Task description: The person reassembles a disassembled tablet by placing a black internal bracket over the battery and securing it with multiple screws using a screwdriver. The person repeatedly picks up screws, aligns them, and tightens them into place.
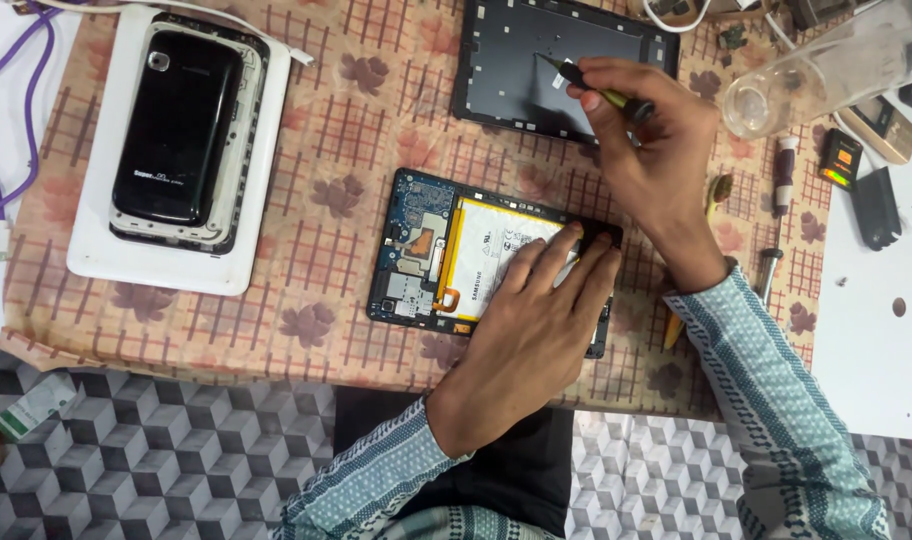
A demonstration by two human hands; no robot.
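An opened tablet (416, 250) lies on the patterned cloth with its blue circuit board and white battery (496, 255) exposed. My left hand (536, 320) rests flat on the battery and the tablet's right half, fingers spread. My right hand (646, 150) hovers above the tablet's upper right, fingers closed around a small screwdriver (601, 92) with a black and yellow shaft. The screwdriver's tip points up-left over the dark back cover (506, 60) lying at the top of the table.
A black phone (176, 125) sits on a white slab (96, 250) at left, with a purple cable (16, 110) beside it. A clear plastic bottle (826, 70), a small tester (839, 160) and other tools (771, 270) lie at right. The table's front edge runs along the patterned floor.
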